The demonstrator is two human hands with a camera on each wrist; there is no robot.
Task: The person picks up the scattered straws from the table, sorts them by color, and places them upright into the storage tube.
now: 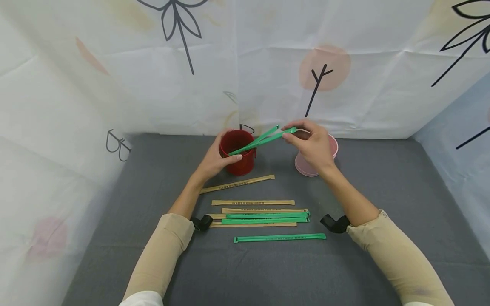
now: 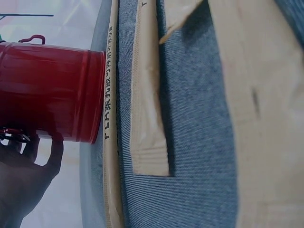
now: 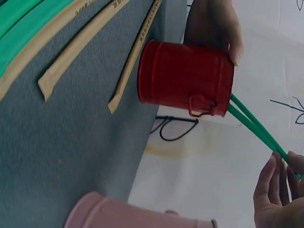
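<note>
My left hand (image 1: 212, 160) grips a small red bucket (image 1: 240, 165) by its left side, thumb at the front rim, fingers behind. The bucket stands at the back of the grey cloth. Two green wrapped straws (image 1: 264, 141) slant out of its mouth to the upper right, spread slightly apart. At their outer end, my right hand (image 1: 311, 145) pinches green straw between thumb and fingertips; in the right wrist view both straws (image 3: 256, 124) run toward those fingers. Their lower ends are inside the bucket.
Behind my right hand stands a pink bucket (image 1: 305, 165), partly hidden. Nearer me lie several tan wrapped straws (image 1: 252, 202), green wrapped straws (image 1: 268, 216) overlapping some of them, and one separate green straw (image 1: 279, 238). A patterned white cloth (image 1: 268, 93) hangs behind.
</note>
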